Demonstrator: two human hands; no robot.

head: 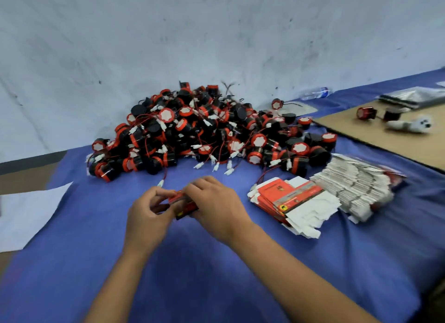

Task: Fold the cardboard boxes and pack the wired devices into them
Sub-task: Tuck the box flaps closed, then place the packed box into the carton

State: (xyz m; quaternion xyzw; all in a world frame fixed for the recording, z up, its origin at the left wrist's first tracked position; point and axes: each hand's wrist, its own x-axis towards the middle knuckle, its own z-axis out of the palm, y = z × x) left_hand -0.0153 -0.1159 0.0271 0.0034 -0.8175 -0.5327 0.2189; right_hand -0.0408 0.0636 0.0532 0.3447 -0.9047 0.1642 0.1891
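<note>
head | left hand [147, 212] and right hand [214, 207] both grip one red box [184, 203] at centre | print on flat boxes [289, 197] at 3 o'clock blurred, unreadable | wired devices [204, 132] heaped at 12 o'clock, uncountable | two strays on cardboard sheet [385, 139] at 2 o'clock

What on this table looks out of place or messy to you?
A clear plastic bottle lies on its side against the wall behind the heap of wired devices. The stack of flat boxes has slumped into an uneven fan. Both hands hold one red box.
</note>
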